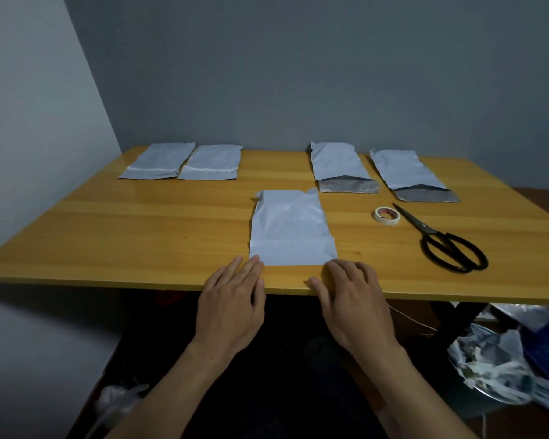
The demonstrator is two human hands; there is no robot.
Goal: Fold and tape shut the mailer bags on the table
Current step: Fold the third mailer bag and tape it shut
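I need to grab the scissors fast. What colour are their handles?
Black: the scissors have black loop handles, lying right of the tape roll. The head view shows them clearly.

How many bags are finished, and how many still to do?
The two far-left bags look folded and taped. The left hand and right hand rest against the middle bag, folded but untaped. The two far-right bags lie open. The tape roll waits beside the scissors.

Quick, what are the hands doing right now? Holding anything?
Left hand: open, holding nothing, fingertips at the mailer bag's near corner.
Right hand: open, holding nothing, resting on the table.
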